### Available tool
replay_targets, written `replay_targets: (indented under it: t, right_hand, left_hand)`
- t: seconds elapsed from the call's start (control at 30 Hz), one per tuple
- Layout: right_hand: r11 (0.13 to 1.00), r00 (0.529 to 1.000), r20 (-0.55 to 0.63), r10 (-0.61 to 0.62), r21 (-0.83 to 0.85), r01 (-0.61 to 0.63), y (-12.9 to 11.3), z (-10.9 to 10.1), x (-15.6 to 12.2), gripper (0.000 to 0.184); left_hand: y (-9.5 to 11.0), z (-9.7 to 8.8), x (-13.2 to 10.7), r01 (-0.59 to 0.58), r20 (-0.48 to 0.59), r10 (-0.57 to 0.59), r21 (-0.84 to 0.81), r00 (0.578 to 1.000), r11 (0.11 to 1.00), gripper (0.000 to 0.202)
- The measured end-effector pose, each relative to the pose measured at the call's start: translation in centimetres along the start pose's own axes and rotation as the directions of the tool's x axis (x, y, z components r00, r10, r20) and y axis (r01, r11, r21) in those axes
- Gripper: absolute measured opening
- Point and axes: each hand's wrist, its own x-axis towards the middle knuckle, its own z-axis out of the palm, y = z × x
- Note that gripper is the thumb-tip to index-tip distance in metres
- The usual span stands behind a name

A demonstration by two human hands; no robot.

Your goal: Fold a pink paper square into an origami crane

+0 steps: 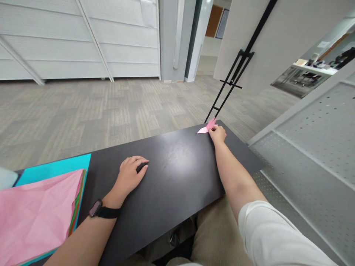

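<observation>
At the far right end of the dark table point(172, 173), my right hand point(218, 134) is closed, its thumb and fingers pinching a small pink folded paper figure point(210, 124). The figure has pointed, wing-like parts and touches or nearly touches the tabletop. My left hand point(131, 171) rests on the table left of the middle, fingers lightly bent and the thumb apart from them. Between thumb and fingers shows only a dark gap. A black-banded watch point(104, 211) is on my left wrist.
At the left lies a stack of coloured paper, a creased pink sheet point(39, 218) on top and a blue sheet point(63, 165) beneath. A pale object point(7, 178) stands at the left edge. White panels point(318, 133) flank the right side. A black stand point(233, 79) rises beyond the table.
</observation>
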Motion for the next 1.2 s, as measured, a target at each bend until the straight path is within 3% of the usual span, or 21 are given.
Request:
replay_targets:
  t: [0.17,1.2]
  right_hand:
    - [0.998,1.000,0.005,0.014,-0.059,-0.014,0.7,1.2,-0.2,0.026]
    - [0.985,0.999,0.041,0.018,-0.174,-0.011,0.6,1.0,2.4,0.036]
  left_hand:
    - [-0.2,0.0,0.0,-0.004,0.000,0.004,0.012,1.000,1.000,0.026]
    - [-0.1,-0.1,0.0,-0.037,0.008,0.037,0.036,0.999,0.999,0.031]
